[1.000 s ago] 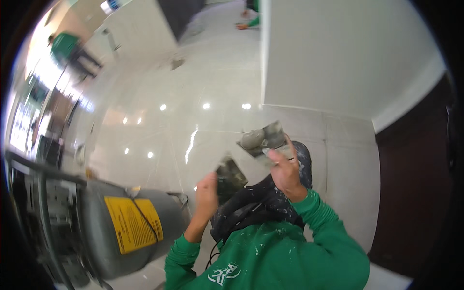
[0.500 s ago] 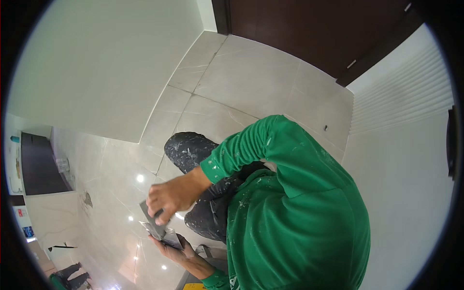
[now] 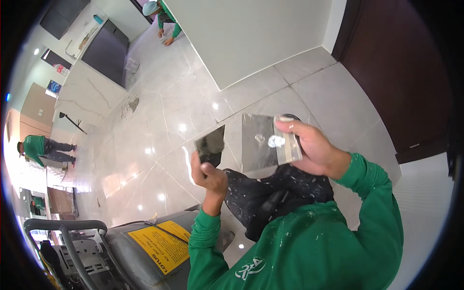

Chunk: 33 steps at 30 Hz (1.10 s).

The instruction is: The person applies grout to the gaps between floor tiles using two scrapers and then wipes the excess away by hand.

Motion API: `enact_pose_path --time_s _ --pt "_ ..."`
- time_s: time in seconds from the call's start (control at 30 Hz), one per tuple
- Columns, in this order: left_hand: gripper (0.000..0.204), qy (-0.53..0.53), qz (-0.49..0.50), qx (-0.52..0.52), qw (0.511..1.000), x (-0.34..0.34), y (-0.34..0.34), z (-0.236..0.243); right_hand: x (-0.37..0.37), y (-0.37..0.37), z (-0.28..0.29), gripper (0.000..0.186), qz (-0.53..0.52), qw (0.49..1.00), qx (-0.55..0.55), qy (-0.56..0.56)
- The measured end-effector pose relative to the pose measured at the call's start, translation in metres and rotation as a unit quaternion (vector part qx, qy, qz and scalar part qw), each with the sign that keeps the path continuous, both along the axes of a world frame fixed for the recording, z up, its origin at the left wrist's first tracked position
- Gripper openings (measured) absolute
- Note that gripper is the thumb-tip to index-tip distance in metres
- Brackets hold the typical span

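My left hand (image 3: 211, 180) grips a small dark, shiny flat blade (image 3: 212, 145), held upright with the thumb in front. In my right hand (image 3: 316, 147) is a wider rectangular metal putty blade (image 3: 258, 145) with a pale strip along its held edge. A dab of white putty (image 3: 276, 141) sits on its face, with a fainter smear beside it. A gap separates the two blades, both raised over my dark, white-spattered trousers (image 3: 285, 188). My fingers hide parts of each blade's held edge.
A grey air compressor (image 3: 116, 246) with a yellow label and tubular handle stands at lower left. A wall (image 3: 261, 38) juts in ahead; a dark door (image 3: 396, 72) is right. Co-workers crouch at the far top (image 3: 166, 24) and bend over at far left (image 3: 36, 147).
My view has swung, bringing the compressor and co-workers into fuller sight. My hands, close together earlier with one blade over the other, have moved apart, each still holding a blade.
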<state>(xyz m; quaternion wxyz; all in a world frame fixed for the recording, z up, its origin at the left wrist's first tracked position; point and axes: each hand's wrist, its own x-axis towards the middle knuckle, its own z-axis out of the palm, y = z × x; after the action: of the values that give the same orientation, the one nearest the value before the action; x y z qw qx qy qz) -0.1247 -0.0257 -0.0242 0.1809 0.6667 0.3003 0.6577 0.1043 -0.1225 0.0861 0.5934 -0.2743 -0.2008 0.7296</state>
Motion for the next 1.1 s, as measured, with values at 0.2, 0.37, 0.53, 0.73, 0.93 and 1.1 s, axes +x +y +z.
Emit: enact_pose_path --time_s 0.2,0.37,0.53,0.73,0.93,1.1 --pt "0.042 -0.010 -0.162 0.215 0.963 0.040 -0.004 0.020 -0.023 -0.044 0.012 0.024 -0.047 0.994 -0.082 0.047" --pt "0.029 0.115 -0.263 0.305 0.908 0.091 -0.002 0.035 0.019 -0.095 0.012 0.020 -0.153 0.984 -0.088 0.023" --pt "0.034 0.130 -0.328 -0.220 0.910 0.149 -0.022 -0.014 0.115 -0.149 0.004 0.021 -0.280 0.957 -0.045 0.068" --pt "0.031 -0.227 -0.433 -0.685 0.540 0.218 -0.009 -0.073 0.214 -0.209 -0.118 0.018 -0.427 0.885 -0.131 -0.133" --pt "0.022 -0.210 -0.427 -0.757 0.448 0.250 0.016 -0.145 0.264 -0.235 -0.294 0.029 -0.280 0.700 -0.125 -0.645" --pt "0.020 -0.154 -0.389 -0.755 0.505 0.257 0.054 -0.213 0.284 -0.220 -0.391 0.035 -0.004 0.411 -0.014 -0.911"
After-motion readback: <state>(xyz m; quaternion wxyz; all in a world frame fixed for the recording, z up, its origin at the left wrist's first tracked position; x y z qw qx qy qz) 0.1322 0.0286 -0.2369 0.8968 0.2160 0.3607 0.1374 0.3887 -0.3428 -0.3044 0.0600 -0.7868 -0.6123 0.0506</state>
